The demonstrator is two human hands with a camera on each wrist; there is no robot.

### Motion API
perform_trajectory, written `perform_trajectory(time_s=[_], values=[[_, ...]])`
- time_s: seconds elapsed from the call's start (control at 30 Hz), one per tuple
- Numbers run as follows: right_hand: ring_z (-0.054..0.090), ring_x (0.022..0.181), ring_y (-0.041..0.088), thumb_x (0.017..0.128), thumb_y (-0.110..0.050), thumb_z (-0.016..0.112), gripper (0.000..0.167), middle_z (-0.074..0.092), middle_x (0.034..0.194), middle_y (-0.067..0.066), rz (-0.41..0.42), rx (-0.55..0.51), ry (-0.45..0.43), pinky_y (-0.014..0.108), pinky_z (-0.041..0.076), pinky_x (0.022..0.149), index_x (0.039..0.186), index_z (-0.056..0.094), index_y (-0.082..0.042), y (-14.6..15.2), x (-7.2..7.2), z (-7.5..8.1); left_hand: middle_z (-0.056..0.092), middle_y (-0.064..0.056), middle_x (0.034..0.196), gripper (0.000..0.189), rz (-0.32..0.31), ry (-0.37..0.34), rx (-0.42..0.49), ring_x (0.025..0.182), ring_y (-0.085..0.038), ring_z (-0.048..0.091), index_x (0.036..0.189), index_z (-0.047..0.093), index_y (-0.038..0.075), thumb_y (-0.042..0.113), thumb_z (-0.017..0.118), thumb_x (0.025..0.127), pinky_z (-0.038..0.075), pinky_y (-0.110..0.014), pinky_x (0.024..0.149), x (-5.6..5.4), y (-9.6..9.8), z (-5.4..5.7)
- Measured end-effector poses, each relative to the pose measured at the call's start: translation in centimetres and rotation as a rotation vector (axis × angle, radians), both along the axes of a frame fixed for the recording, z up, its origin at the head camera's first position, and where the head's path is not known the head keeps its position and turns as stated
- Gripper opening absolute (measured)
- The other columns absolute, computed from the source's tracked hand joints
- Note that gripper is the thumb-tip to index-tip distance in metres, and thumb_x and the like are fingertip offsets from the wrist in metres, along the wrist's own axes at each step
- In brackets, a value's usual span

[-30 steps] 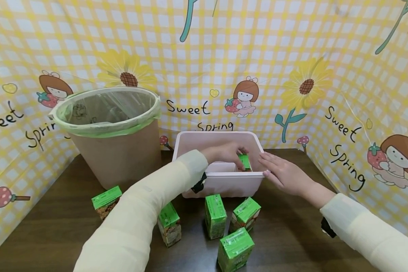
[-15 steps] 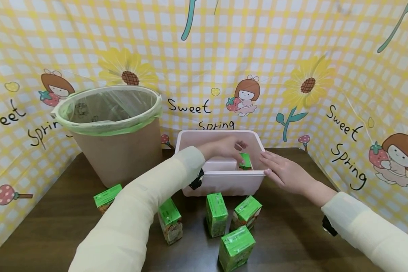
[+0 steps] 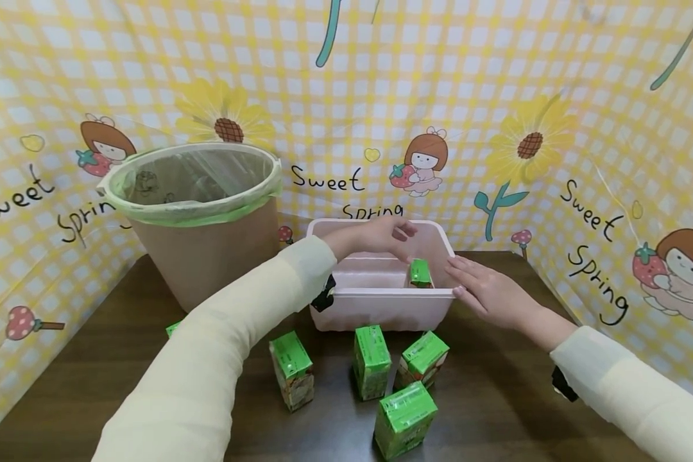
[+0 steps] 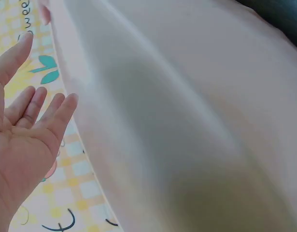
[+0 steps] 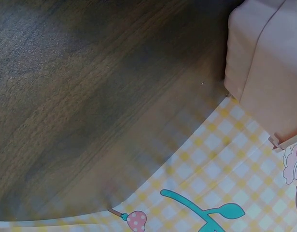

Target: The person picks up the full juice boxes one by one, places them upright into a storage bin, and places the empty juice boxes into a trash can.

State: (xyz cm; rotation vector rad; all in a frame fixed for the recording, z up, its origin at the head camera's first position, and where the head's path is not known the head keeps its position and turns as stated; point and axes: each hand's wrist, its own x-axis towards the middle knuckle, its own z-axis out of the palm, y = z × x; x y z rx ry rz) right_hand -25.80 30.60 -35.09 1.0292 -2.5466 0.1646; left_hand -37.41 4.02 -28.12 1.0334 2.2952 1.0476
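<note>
My left hand is over the pale pink plastic tub, its fingers loose and holding nothing. In the left wrist view, that hand shows its palm and spread fingers beside the blurred tub wall. A small green-topped drink carton stands inside the tub at its right end, just below the left fingertips. At the tub's right rim, the straight fingers of my right hand rest against the edge. The right wrist view shows mostly the table and the tub's outer corner.
Several more green-topped cartons stand on the dark wooden table, including one near my left sleeve and one at the front. Another is mostly hidden behind that sleeve. A large lined waste bin stands at left. Checked cloth hangs behind.
My left hand has let go of the carton in the tub and risen up and leftward from it. The right hand keeps its place at the rim. The head view has shifted slightly.
</note>
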Motion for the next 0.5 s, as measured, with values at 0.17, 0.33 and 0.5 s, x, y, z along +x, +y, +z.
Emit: perform_trajectory(time_s=[0.17, 0.33, 0.5], values=[[0.042, 0.133, 0.036, 0.1, -0.022, 0.054, 0.047, 0.045, 0.144, 0.021, 0.003, -0.001, 0.002, 0.053, 0.037, 0.103, 0.139, 0.049, 0.004, -0.1, 0.2, 0.0, 0.051, -0.011, 0.136, 0.066, 0.007, 0.002, 0.023, 0.125, -0.025, 0.051, 0.137, 0.049, 0.003, 0.015, 0.081, 0.081, 0.048, -0.027, 0.094, 0.5, -0.7, 0.7], [0.042, 0.133, 0.036, 0.1, -0.022, 0.053, 0.048, 0.045, 0.144, 0.022, 0.005, -0.001, 0.004, 0.054, 0.037, 0.103, 0.139, 0.048, 0.004, -0.2, 0.3, 0.1, 0.053, -0.008, 0.134, 0.065, 0.016, 0.013, 0.043, 0.124, -0.025, 0.052, 0.137, 0.05, 0.004, 0.016, 0.081, 0.081, 0.048, -0.027, 0.093, 0.9, -1.6, 1.5], [0.041, 0.133, 0.036, 0.101, -0.023, 0.052, 0.048, 0.044, 0.144, 0.022, -0.004, 0.006, -0.005, 0.054, 0.036, 0.103, 0.14, 0.048, 0.004, -0.1, 0.3, 0.1, 0.051, -0.009, 0.136, 0.066, 0.015, 0.005, 0.107, 0.126, -0.026, 0.05, 0.139, 0.048, 0.004, 0.015, 0.08, 0.081, 0.048, -0.028, 0.093, 1.6, -3.0, 2.5]])
